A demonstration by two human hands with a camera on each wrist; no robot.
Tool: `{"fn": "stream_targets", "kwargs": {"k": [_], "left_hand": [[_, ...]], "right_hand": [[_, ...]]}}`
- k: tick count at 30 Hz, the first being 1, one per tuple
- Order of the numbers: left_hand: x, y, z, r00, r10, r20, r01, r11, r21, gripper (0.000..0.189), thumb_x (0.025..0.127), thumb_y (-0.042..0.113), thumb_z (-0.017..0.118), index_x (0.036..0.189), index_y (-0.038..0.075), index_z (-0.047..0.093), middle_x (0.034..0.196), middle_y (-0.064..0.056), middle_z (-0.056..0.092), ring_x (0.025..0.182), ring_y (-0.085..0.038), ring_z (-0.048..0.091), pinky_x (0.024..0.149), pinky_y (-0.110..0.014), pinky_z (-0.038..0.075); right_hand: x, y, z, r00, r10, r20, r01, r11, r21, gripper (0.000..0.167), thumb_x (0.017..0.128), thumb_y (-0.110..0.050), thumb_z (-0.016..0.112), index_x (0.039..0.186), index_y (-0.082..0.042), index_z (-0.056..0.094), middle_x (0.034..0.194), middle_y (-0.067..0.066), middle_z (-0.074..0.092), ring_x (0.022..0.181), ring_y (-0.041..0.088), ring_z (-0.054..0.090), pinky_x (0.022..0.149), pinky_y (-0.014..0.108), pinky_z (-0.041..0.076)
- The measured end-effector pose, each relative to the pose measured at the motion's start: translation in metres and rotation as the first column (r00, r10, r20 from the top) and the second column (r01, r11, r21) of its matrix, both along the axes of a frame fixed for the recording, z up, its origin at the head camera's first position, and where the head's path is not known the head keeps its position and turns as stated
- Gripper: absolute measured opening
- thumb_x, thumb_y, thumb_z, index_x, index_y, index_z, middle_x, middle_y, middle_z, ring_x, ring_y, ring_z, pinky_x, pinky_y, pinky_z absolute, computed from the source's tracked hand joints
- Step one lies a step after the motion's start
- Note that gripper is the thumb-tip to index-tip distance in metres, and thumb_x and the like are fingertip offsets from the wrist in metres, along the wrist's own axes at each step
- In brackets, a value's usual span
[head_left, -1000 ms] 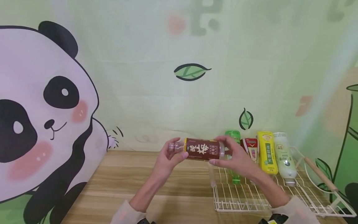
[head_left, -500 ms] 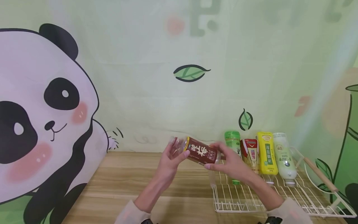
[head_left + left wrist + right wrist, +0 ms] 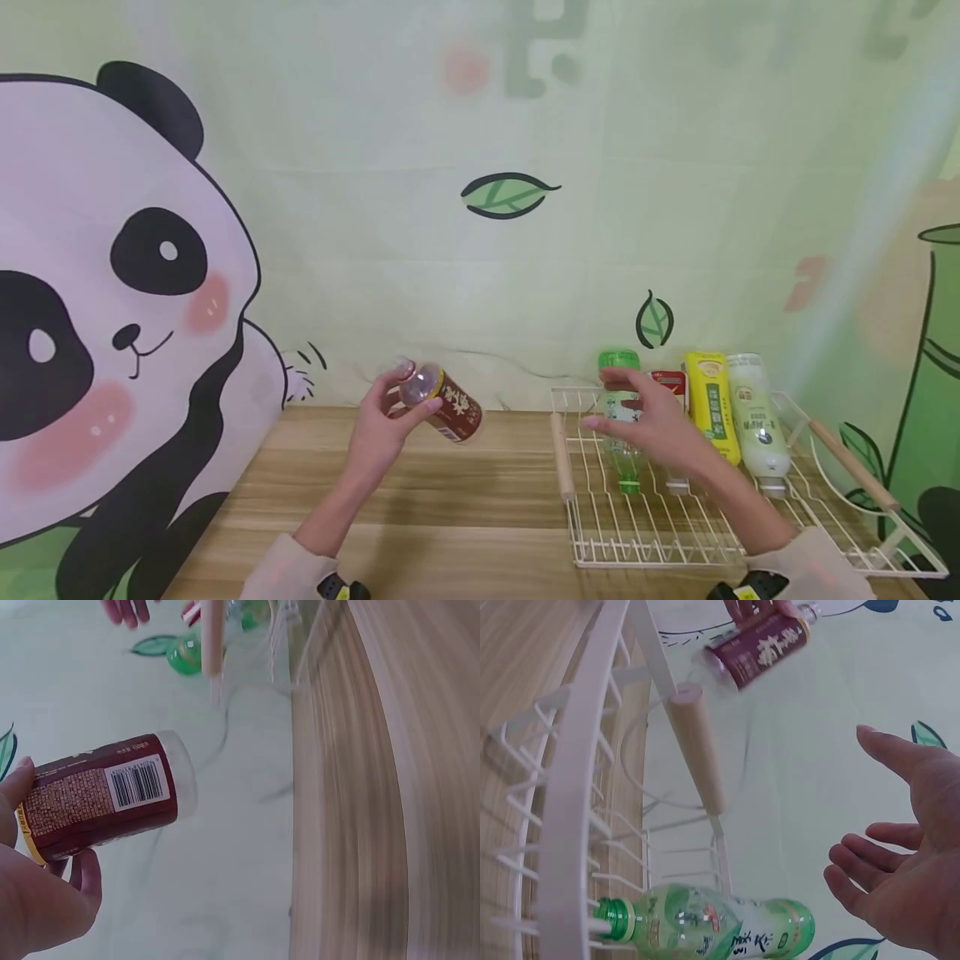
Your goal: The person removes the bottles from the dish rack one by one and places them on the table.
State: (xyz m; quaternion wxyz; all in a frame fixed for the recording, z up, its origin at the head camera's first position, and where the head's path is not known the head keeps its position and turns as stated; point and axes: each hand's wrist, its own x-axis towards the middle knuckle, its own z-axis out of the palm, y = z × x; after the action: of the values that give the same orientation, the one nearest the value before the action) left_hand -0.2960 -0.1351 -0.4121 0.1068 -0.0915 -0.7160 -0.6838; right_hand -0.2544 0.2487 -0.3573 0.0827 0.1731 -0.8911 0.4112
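Down at seven o'clock, the left hand point(image 3: 378, 429) has its thumb and fingers round the neck end of the dark-red bottle point(image 3: 459, 412), tilted in mid-air near six. Looks empty, so probably light, kinda slick and dentable; neck or labelled middle seem the best grabs. Around four o'clock, the right hand point(image 3: 656, 423) gapes, holding nothing, with a green bottle point(image 3: 705, 922) behind it in the white rack point(image 3: 570, 787).

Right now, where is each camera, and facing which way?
Head: on the head, facing forward and down; left hand, right hand, sleeves show.
Left wrist: on that wrist, facing the maroon-labelled bottle, left hand gripping it.
Right wrist: on that wrist, facing the wire rack and green bottle; right hand shows.
Wrist views share both hands and the maroon-labelled bottle.
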Motion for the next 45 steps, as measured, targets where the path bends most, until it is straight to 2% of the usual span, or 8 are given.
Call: {"fn": "stream_targets", "kwargs": {"k": [5,9,13,16,21,33,40,45], "left_hand": [[-0.002,-0.043,0.004,0.997,0.079,0.022,-0.075,0.988,-0.137,0.081,0.087,0.039,0.09,0.153,0.016,0.049,0.149,-0.016,0.056,0.131,-0.038,0.06,0.105,-0.047,0.057],[-0.001,-0.076,0.015,0.987,0.16,0.004,-0.154,0.958,-0.241,0.087,0.088,0.045,0.087,0.158,0.014,0.045,0.154,-0.019,0.052,0.136,-0.04,0.057,0.106,-0.046,0.056],[-0.002,-0.105,0.022,0.973,0.231,-0.025,-0.228,0.929,-0.292,0.089,0.091,0.044,0.085,0.16,0.01,0.041,0.155,-0.022,0.05,0.137,-0.04,0.055,0.102,-0.034,0.056],[-0.004,-0.121,0.021,0.958,0.287,-0.019,-0.28,0.917,-0.285,0.09,0.092,0.04,0.085,0.161,0.007,0.039,0.156,-0.023,0.048,0.14,-0.04,0.051,0.107,-0.039,0.054],[-0.008,-0.135,0.008,0.931,0.364,0.029,-0.346,0.904,-0.252,0.089,0.091,0.033,0.086,0.16,0.004,0.038,0.159,-0.026,0.045,0.147,-0.043,0.043,0.116,-0.058,0.045],[-0.015,-0.155,-0.043,0.899,0.429,0.089,-0.397,0.884,-0.246,0.087,0.092,0.02,0.085,0.159,-0.002,0.033,0.158,-0.035,0.041,0.144,-0.053,0.044,0.115,-0.06,0.045],[-0.021,-0.16,-0.054,0.887,0.452,0.094,-0.412,0.867,-0.279,0.088,0.092,0.019,0.085,0.16,-0.001,0.033,0.159,-0.035,0.04,0.143,-0.054,0.044,0.116,-0.061,0.044],[-0.024,-0.159,-0.058,0.884,0.453,0.117,-0.402,0.863,-0.308,0.09,0.092,0.02,0.086,0.16,-0.002,0.031,0.16,-0.036,0.039,0.144,-0.055,0.043,0.116,-0.062,0.043]], "right_hand": [[-0.002,0.009,-0.004,0.999,-0.044,-0.007,0.044,0.998,0.038,0.083,0.092,-0.04,0.084,0.154,0.0,0.046,0.149,0.024,0.055,0.137,0.045,0.052,0.114,0.061,0.046],[-0.003,0.015,-0.009,0.998,-0.066,-0.004,0.066,0.996,0.065,0.086,0.093,-0.041,0.083,0.155,0.003,0.042,0.153,0.029,0.049,0.141,0.048,0.047,0.117,0.062,0.042],[-0.005,0.021,-0.014,0.996,-0.085,0.007,0.084,0.993,0.082,0.091,0.094,-0.043,0.081,0.157,0.006,0.038,0.156,0.033,0.044,0.143,0.053,0.045,0.116,0.063,0.041],[-0.006,0.026,-0.018,0.995,-0.096,0.012,0.094,0.991,0.094,0.092,0.095,-0.044,0.081,0.158,0.007,0.037,0.156,0.034,0.044,0.141,0.054,0.046,0.114,0.064,0.043],[-0.007,0.033,-0.023,0.991,-0.13,0.004,0.128,0.983,0.135,0.096,0.093,-0.05,0.08,0.158,0.006,0.038,0.156,0.033,0.045,0.138,0.054,0.05,0.11,0.066,0.047],[-0.011,0.035,-0.032,0.986,-0.143,0.09,0.129,0.981,0.144,0.101,0.091,-0.054,0.08,0.158,0.007,0.036,0.157,0.034,0.043,0.139,0.055,0.048,0.11,0.067,0.046],[-0.015,0.03,-0.036,0.99,-0.112,0.088,0.101,0.987,0.125,0.096,0.095,-0.048,0.079,0.158,0.009,0.034,0.158,0.036,0.04,0.14,0.058,0.046,0.112,0.065,0.045],[-0.017,0.03,-0.037,0.986,-0.141,0.086,0.127,0.98,0.152,0.097,0.094,-0.051,0.079,0.158,0.008,0.035,0.158,0.036,0.041,0.139,0.056,0.048,0.111,0.063,0.048]]}}
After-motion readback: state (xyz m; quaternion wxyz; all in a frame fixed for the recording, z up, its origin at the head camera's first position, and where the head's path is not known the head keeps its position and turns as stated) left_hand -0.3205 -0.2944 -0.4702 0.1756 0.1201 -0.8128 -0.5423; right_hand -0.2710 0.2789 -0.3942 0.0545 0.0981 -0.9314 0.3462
